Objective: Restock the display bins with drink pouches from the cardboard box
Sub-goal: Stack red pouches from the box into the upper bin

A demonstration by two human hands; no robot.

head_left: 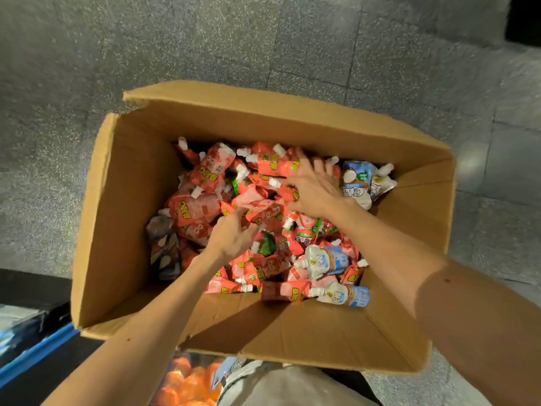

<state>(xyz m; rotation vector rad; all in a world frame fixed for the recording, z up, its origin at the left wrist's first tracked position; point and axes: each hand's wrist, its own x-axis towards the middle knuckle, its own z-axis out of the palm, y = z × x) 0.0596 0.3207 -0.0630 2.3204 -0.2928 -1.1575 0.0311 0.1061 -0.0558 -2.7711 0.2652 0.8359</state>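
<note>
Plainly both arms reach down over the near wall of the cardboard box [123,230], which stands open on the speckled grey floor [205,39] with its flaps upright, so the only way in or out is straight up through the top. The drink pouches [202,206] lie in a loose heap at the bottom, mostly red, spouts pointing every way, with a few white-and-blue pouches [328,259] pushed toward the right wall and near corner. The left hand [234,235] has its fingers curled and pinches a crumpled red pouch [254,205] near the middle of the heap, likely to lift it free. The right hand [313,189] lies with fingers apart and fairly straight across the pile farther back, seemingly raking several together rather than clamping one. The tall walls leave good room between the hands and the left side, less on the right, where the forearm passes close to the cardboard. No display bin is identifiable; a blue-edged object [38,347] at lower left is too cut off to name.
</note>
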